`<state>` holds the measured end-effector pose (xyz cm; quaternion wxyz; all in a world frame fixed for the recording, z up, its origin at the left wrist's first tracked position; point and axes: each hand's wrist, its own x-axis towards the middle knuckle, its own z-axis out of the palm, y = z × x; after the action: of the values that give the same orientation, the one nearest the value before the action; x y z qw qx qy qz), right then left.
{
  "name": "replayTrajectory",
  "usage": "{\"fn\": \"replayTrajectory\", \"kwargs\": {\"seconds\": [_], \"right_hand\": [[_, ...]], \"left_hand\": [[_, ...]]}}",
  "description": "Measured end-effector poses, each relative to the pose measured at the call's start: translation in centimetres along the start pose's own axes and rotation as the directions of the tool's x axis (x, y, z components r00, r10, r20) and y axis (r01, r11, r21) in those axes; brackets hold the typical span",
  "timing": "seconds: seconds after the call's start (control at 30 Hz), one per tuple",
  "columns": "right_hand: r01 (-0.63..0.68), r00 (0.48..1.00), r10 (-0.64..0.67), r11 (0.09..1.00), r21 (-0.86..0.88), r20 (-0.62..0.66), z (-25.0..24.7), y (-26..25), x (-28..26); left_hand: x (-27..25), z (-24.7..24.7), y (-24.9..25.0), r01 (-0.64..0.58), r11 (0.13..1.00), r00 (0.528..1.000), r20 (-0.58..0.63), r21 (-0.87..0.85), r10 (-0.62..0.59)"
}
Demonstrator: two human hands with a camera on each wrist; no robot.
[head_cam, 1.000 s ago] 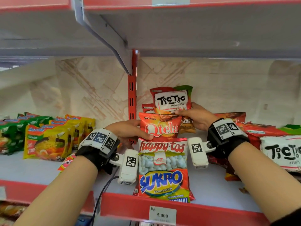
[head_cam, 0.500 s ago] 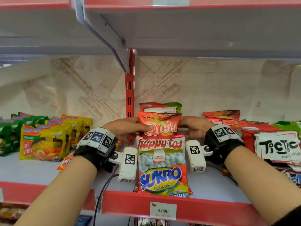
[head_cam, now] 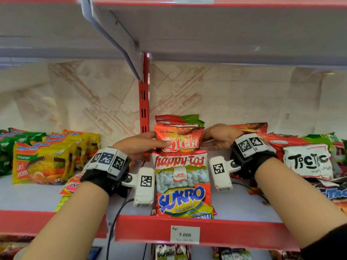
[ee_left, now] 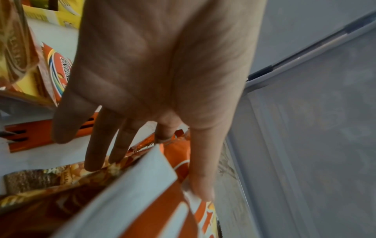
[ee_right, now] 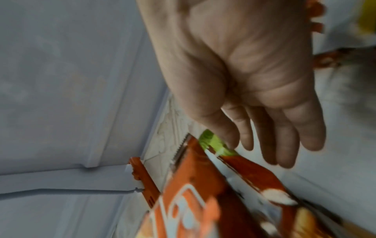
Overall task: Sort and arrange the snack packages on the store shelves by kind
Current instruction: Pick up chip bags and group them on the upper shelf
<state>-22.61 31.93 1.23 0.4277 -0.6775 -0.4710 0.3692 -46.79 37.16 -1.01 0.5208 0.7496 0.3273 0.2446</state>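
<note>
From the head view, the left hand (head_cam: 139,145) is pinching the Qtela bag (head_cam: 179,141), thumb lying across its front and fingers going behind its left edge. The right hand (head_cam: 221,136) is hovering just off the bag's right edge, fingers relaxed and holding nothing. Behind the pinch a red-and-green bag (head_cam: 178,120) is peeking up; in front, toward the shelf lip (head_cam: 187,228), the Happy Tos bag (head_cam: 179,161) and Sukro bag (head_cam: 183,199) are lying in one row.

In the left wrist view, the thumb (ee_left: 200,169) is pressing the orange front while the fingers (ee_left: 95,145) are reaching behind.

In the right wrist view, the loose fingers (ee_right: 284,136) are sitting above the green corner (ee_right: 213,143), apparently clear of it.

I'd keep that pinch light, steadying the bag upright and square before letting go.
</note>
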Motion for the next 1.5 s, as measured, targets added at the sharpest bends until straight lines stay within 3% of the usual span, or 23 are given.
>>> {"fn": "replayTrajectory", "kwargs": {"seconds": [0.1,0.13,0.2,0.27,0.33,0.43,0.6,0.67,0.7,0.77,0.83,0.9,1.03,1.23,1.37,1.5], "right_hand": [[0.174,0.961,-0.182,0.983,-0.058,-0.210,-1.2,-1.6,-1.2],[0.246,0.916,-0.265,0.964,-0.102,-0.302,-1.5,-2.0,-1.7],[0.417,0.769,-0.457,0.889,-0.192,-0.446,-1.9,-3.0,-3.5],[0.578,0.662,-0.604,0.788,-0.210,-0.445,-2.5,-3.7,-6.0],[0.705,0.611,-0.680,0.700,-0.113,-0.406,-3.9,-3.6,-8.8],[0.752,0.544,-0.663,0.657,-0.051,-0.515,-7.6,-2.0,-12.3],[0.578,0.437,-0.407,0.810,-0.097,-0.802,-12.3,3.2,-15.2],[0.447,0.459,-0.305,0.891,-0.080,-0.834,-13.4,5.1,-15.6],[0.364,0.502,-0.239,0.930,-0.048,-0.831,-14.0,6.0,-15.5],[0.183,0.637,-0.073,0.981,0.058,-0.768,-14.8,7.2,-15.5],[0.058,0.783,0.043,0.988,0.141,-0.620,-15.2,7.9,-15.6],[-0.015,0.856,0.094,0.987,0.157,-0.508,-15.6,8.1,-15.7],[-0.068,0.914,0.100,0.993,0.094,-0.392,-16.5,8.6,-15.9],[-0.127,0.941,0.112,0.992,-0.027,-0.318,-16.8,9.0,-15.7],[-0.021,0.958,0.040,0.997,0.070,-0.284,-17.7,8.6,-15.4],[0.198,0.949,-0.121,0.947,0.251,-0.291,-18.2,6.5,-15.5]], "left_hand": [[-0.2,0.2,0.2,0.005,1.000,1.000,0.005,-0.024,-0.005],[-0.4,0.3,0.2,0.012,0.999,1.000,0.013,-0.037,-0.012],[-0.5,0.4,0.0,0.018,0.997,1.000,0.024,-0.077,-0.016],[-0.5,0.7,-0.1,0.014,0.993,1.000,0.008,-0.119,-0.014],[-0.5,0.8,-0.2,0.006,0.993,1.000,-0.010,-0.118,-0.007],[-0.4,0.6,-0.4,0.003,0.996,0.999,-0.033,-0.091,-0.006],[0.2,0.7,-0.5,-0.003,1.000,0.997,-0.083,0.012,0.004],[0.4,0.7,-0.6,0.000,0.999,0.996,-0.090,0.049,0.005],[0.3,0.6,-0.6,0.001,0.998,0.996,-0.090,0.064,0.005],[0.3,0.6,-0.5,0.003,0.997,0.997,-0.080,0.077,0.003],[0.3,0.7,-0.4,-0.006,0.998,0.998,-0.061,0.070,0.010],[0.4,0.6,-0.5,-0.011,0.997,0.998,-0.067,0.073,0.016],[0.4,0.4,-0.8,-0.002,0.996,0.995,-0.101,0.091,0.011],[0.0,0.4,-0.8,0.007,0.994,0.994,-0.112,0.107,0.005],[-0.1,0.4,-0.9,0.017,0.995,0.993,-0.117,0.097,-0.005],[-0.1,0.5,-1.0,0.015,0.995,0.993,-0.115,0.096,-0.004]]}}
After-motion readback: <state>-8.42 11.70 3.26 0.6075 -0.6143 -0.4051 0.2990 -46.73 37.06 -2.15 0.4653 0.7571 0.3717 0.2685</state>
